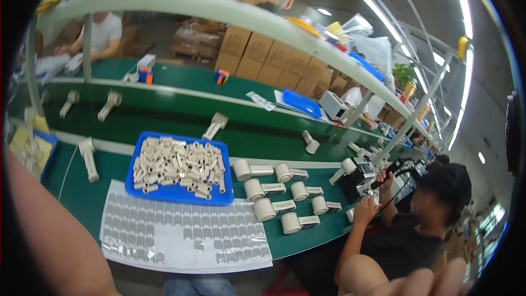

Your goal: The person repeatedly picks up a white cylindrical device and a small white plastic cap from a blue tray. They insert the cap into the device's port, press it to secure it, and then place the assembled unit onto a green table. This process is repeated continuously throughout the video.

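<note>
My right hand (405,285) shows at the lower right edge, close up and blurred. Its fingers are partly cut off, so I cannot tell whether it holds anything. My bare left forearm (52,230) rises along the left side, with the hand beyond the picture. On the green bench before me lies a blue tray (131,186) heaped with small white plastic pieces (181,164). Below it, a sheet of grey stickers (186,235) has several gaps in its rows. Right of the sheet, several white round-headed devices with handles (266,208) lie in rows, most bearing dark labels.
A person in black (427,208) sits at the right, hands at a dark machine (353,181). More white devices (216,126) lie along the green belt (181,107) behind the tray. A shelf (219,13) crosses above; cardboard boxes (257,49) stand beyond.
</note>
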Demonstrator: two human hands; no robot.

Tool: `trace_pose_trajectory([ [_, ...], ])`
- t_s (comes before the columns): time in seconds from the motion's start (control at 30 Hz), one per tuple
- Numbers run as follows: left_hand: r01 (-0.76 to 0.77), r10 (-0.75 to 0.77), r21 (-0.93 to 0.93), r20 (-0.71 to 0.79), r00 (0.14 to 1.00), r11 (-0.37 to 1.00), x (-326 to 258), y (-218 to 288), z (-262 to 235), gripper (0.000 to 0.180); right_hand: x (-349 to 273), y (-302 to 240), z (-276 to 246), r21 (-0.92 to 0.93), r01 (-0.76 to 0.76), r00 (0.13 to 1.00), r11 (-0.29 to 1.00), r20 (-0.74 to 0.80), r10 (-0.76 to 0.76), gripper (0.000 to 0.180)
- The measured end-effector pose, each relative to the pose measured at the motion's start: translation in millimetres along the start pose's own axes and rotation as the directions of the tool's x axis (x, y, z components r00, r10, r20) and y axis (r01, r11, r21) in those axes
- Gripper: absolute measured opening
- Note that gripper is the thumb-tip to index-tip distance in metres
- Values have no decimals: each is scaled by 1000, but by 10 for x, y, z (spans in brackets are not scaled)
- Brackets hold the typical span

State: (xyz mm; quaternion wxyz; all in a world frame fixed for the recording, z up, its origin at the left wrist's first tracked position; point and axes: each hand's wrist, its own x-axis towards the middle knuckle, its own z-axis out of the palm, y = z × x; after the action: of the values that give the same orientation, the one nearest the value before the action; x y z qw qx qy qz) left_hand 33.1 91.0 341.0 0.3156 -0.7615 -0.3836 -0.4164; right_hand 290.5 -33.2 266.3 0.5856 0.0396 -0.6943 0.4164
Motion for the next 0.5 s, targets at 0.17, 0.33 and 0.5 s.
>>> trace_pose_trajectory([
  [0.17,17,-17,46,16,1000,999,156,-33,-223,46,-682,778,-2041,102,-18,970,995,-240,42,36],
  [0.33,5,-8,77,44,999,997,324,-18,-315,47,-2114,2205,-5095,635,40,955,772,-252,158,39],
  [0.5,12,-12,-3,-48,999,1000,331,-183,-538,47,-2574,1925,-6764,590,378,923,-713,-299,242,19],
])
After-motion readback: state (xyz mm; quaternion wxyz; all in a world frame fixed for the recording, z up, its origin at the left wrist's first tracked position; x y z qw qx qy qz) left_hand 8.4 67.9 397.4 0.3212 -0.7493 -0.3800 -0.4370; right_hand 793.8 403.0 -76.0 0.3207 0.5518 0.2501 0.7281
